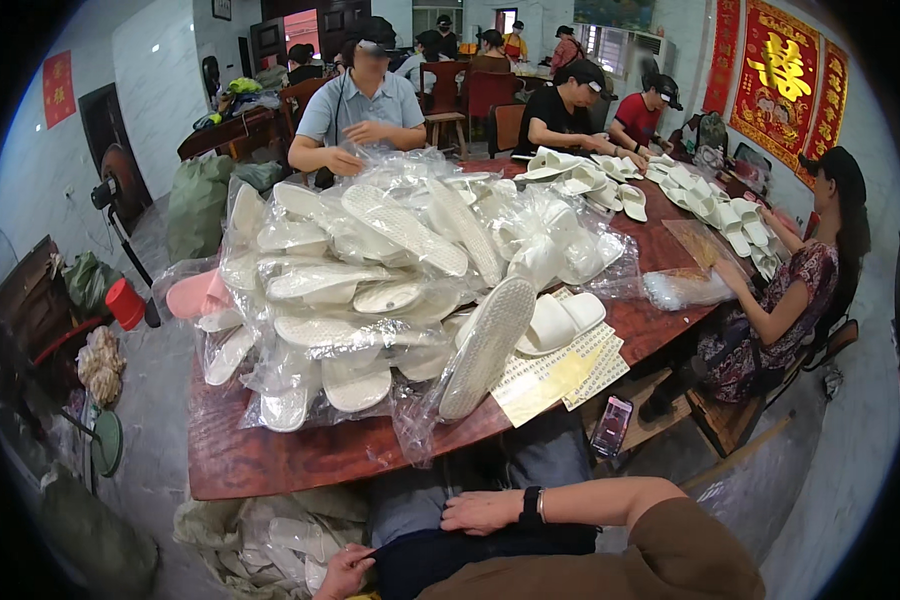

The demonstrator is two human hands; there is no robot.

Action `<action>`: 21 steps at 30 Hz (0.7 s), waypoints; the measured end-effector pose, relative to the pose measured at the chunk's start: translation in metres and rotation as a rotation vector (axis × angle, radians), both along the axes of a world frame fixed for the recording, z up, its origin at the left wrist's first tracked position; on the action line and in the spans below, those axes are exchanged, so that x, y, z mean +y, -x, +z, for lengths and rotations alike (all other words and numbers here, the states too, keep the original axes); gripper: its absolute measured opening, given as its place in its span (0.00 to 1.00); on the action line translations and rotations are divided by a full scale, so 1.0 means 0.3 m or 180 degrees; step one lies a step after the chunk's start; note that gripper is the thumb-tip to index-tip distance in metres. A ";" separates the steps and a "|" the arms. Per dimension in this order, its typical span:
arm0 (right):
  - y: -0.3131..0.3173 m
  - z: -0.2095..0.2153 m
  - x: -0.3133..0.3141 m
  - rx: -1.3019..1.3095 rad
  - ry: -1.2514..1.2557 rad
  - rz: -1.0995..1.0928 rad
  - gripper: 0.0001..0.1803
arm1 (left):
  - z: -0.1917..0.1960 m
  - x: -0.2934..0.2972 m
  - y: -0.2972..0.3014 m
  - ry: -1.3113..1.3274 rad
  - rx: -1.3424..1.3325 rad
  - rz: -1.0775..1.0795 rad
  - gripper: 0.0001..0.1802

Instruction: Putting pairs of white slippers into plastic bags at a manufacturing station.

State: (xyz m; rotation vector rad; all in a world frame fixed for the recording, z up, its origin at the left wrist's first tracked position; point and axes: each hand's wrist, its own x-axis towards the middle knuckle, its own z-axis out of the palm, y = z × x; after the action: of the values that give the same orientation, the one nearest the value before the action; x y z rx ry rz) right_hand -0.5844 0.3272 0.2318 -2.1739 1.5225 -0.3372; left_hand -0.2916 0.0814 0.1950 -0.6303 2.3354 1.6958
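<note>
- Left hand (344,572): low, by the lap. Fingers look closed on the edge of the dark cloth (440,555); a pinch at the edge would keep it from sliding.
- Right hand (482,512): back up, resting on the lap, fingers loosely bent. Can't tell if they grip any cloth underneath.
- Cloth: spread across the lap over the jeans (535,460), between the two hands. Lap acts as its support.
- Slipper heap (400,230): on the red surface (270,468), beyond both hands, no contact. Mostly white, in clear bags; bags probably keep them clean and together.
- Front slipper (488,345): tilted, patterned sole outward, seems propped on the heap.
- White pair (560,322): right of it, on the printed sheets (545,385). Likely weighs them down.
- Pink slipper (195,295): left edge of heap, bagged.
- Sack (205,525): below the near edge, more slippers in it. Probably down there to spare space on top.
- Phone (611,425): screen up, near the wooden bench (660,402), away from the heap.
- Co-worker (770,300) at right: hands near a clear bag (685,288) on the surface. Exact grip unclear.
</note>
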 end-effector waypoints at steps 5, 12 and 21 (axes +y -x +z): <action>-0.024 0.069 0.034 0.0119 -0.0528 -0.0796 0.24 | 0.084 -0.001 0.005 0.0871 0.0243 -0.0428 0.25; 0.107 0.562 0.009 -0.0318 0.0286 -0.0570 0.18 | 0.582 -0.033 0.218 0.1089 0.0435 -0.0798 0.22; 0.369 0.873 0.007 0.1375 0.1816 -0.2190 0.37 | 0.866 0.038 0.534 0.2469 0.2330 -0.0135 0.19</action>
State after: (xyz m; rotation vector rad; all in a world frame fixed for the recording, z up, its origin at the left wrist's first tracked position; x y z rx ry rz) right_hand -0.6951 0.3294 0.4938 -2.1221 2.6908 -0.6068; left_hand -0.4517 0.0928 0.4547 -0.0082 3.5196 1.0388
